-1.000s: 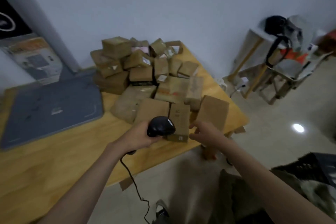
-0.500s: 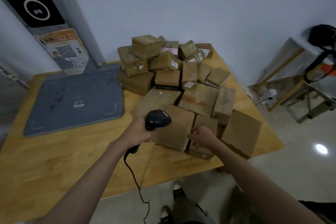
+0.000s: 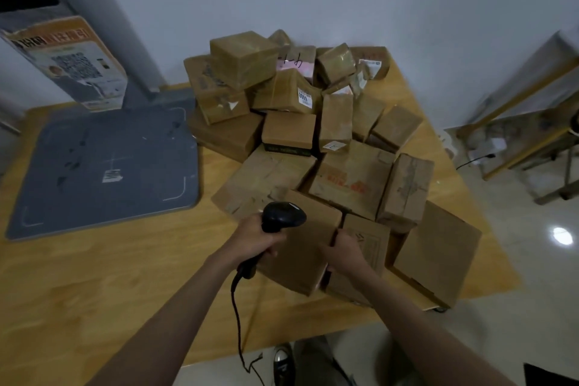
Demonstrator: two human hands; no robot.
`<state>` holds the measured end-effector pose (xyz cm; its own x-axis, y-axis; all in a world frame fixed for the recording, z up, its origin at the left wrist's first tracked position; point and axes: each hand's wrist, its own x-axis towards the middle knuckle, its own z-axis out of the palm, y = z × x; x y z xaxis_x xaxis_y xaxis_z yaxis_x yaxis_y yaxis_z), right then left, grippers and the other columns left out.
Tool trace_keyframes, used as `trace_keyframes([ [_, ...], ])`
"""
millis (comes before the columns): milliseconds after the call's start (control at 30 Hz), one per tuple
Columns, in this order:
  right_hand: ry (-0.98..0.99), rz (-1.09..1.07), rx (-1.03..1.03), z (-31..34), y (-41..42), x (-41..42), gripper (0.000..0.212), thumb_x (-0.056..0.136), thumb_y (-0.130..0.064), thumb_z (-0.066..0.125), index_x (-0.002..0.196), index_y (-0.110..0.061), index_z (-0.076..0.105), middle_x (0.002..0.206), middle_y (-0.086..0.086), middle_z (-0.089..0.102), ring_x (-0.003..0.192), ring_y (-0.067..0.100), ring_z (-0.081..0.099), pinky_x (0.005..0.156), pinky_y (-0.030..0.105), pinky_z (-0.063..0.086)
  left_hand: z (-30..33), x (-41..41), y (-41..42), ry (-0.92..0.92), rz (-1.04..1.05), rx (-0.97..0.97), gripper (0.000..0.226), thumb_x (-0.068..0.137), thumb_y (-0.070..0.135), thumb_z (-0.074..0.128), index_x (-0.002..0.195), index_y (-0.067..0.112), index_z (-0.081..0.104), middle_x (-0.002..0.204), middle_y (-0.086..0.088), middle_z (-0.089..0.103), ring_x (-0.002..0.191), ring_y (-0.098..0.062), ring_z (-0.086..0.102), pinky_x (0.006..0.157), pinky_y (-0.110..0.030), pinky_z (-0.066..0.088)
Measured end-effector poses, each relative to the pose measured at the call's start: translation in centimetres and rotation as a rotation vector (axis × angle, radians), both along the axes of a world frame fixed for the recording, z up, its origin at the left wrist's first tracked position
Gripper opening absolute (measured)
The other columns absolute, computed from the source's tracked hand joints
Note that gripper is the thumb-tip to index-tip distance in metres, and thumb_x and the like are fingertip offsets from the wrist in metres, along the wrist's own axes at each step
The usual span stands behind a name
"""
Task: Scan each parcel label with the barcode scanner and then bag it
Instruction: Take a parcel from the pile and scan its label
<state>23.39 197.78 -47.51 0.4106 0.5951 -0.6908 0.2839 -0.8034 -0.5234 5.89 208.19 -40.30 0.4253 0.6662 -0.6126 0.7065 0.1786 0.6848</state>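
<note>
Since the earlier frame the right hand (image 3: 343, 252) has shifted from the narrow box on the right onto the edge of the nearest cardboard parcel (image 3: 302, 247), and the barcode scanner (image 3: 280, 218) has stayed over that parcel's upper left corner.

Head view: the left hand (image 3: 255, 240) is clenched around the handle of the black scanner, fingers wrapped tight, the scanner head pointing up and right across the parcel. Its black cable (image 3: 238, 316) hangs from the handle down past the worktop (image 3: 94, 285) edge toward the bottom of the frame. The right hand's fingers curl over the right edge of the nearest parcel, grasping it; this parcel lies just below the middle of the frame, at the front of the pile, with a plain brown face up. Touching its right side lies a narrower box (image 3: 365, 247) with faint print. Behind them a heap of brown parcels (image 3: 291, 110) rises toward the wall, one bearing a small white label (image 3: 305, 98). On the left of the frame lies a grey mat (image 3: 103, 166) on the wooden worktop, with a printed stand (image 3: 69, 63) upright behind it in the upper left. A shoe (image 3: 283, 365) shows at the bottom edge on the floor.
</note>
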Motion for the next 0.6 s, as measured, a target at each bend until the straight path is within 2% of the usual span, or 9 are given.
trace_keyframes([
  [67,0.018,-0.033,0.002,-0.7,0.1,0.0,0.051,0.09,-0.036,0.065,0.133,-0.014,0.048,0.134,0.011,0.049,0.111,0.026,0.059,0.092,0.045,0.058,-0.6,0.5,0.3,0.008,0.017,-0.027,0.013,0.086,0.017,0.071,0.098,0.017,0.069,0.067,-0.007,0.071,0.06,-0.019,0.069,0.057,-0.029,0.055],
  [200,0.097,-0.181,0.016,-0.3,-0.4,0.1,0.051,0.091,-0.041,0.063,0.132,-0.018,0.044,0.136,0.008,0.046,0.119,0.027,0.053,0.098,0.048,0.053,-0.8,0.4,0.4,-0.002,0.072,0.004,0.021,0.088,0.015,0.07,0.107,0.022,0.066,0.078,-0.009,0.074,0.064,-0.02,0.072,0.062,-0.034,0.058],
  [267,0.143,-0.259,0.048,0.3,-0.8,0.1,0.044,0.094,-0.039,0.061,0.128,-0.019,0.043,0.135,0.008,0.044,0.119,0.028,0.052,0.099,0.05,0.052,-0.2,0.0,0.4,-0.026,0.083,0.011,0.023,0.088,0.014,0.07,0.108,0.022,0.065,0.084,-0.009,0.074,0.065,-0.021,0.073,0.067,-0.038,0.06],
  [433,0.277,-0.416,0.216,3.6,-0.9,-0.2,0.03,0.099,-0.035,0.058,0.121,-0.02,0.043,0.124,0.004,0.055,0.109,0.021,0.057,0.096,0.048,0.054,2.1,-1.1,0.1,-0.103,0.123,0.024,0.028,0.087,0.011,0.071,0.114,0.017,0.066,0.076,-0.004,0.073,0.064,-0.021,0.072,0.063,-0.032,0.059],
  [533,0.343,-0.472,0.311,5.9,-0.8,-0.2,0.029,0.099,-0.045,0.055,0.117,-0.024,0.045,0.117,-0.001,0.056,0.105,0.017,0.057,0.096,0.049,0.053,3.6,-2.1,-0.3,-0.143,0.131,0.04,0.031,0.087,0.013,0.072,0.118,0.017,0.064,0.07,-0.003,0.073,0.064,-0.019,0.072,0.063,-0.028,0.057],
  [600,0.384,-0.499,0.345,6.8,-1.1,-0.1,0.039,0.097,-0.055,0.052,0.119,-0.025,0.042,0.114,-0.005,0.052,0.106,0.019,0.055,0.096,0.05,0.052,4.6,-2.8,-0.9,-0.177,0.104,0.044,0.03,0.088,0.012,0.071,0.117,0.015,0.064,0.068,-0.004,0.074,0.065,-0.018,0.071,0.062,-0.025,0.056],
])
